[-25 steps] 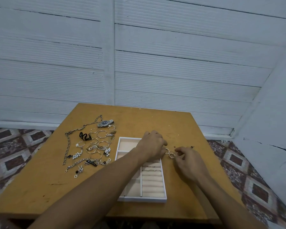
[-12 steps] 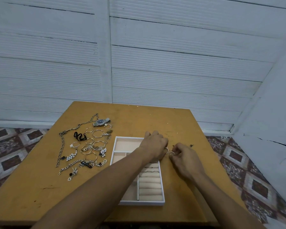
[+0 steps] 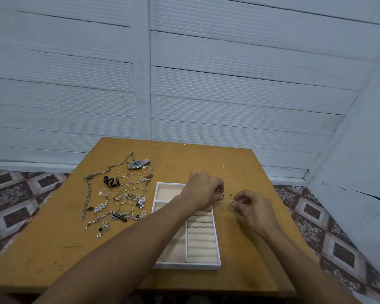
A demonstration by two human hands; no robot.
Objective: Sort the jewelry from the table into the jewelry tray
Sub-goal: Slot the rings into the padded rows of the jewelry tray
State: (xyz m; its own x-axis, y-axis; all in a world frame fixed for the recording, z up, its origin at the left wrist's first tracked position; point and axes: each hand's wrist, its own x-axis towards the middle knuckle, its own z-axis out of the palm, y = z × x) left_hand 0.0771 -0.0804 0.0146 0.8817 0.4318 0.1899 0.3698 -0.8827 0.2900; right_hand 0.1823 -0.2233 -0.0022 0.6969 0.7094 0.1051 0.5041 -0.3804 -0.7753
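We log the rings [image 3: 226, 202] just right of the tray [image 3: 187, 266], beside its far right corner, low over the table [image 3: 53, 249] and spanning the gap between the two hands. Step in hand, as we judge it: separating this small cluster so single rings can go into the padded rolls of the tray's right-hand column. To do it well we would keep the cluster low and close beside the tray, hold one end fixed and free one ring at a time, using fingertip pinches only, since small smooth pieces may drop or roll. Left hand [image 3: 203, 190], over the tray's far right corner: fingers curled, tips pinching the cluster's left end. Right hand [image 3: 253, 210], right of the tray: fingers curled in, thumb and forefinger pinching the other end. Whether the rings are linked we cannot tell. The other jewelry [image 3: 121, 194] lies heaped left of the tray, a watch [image 3: 138, 164] at the far end.
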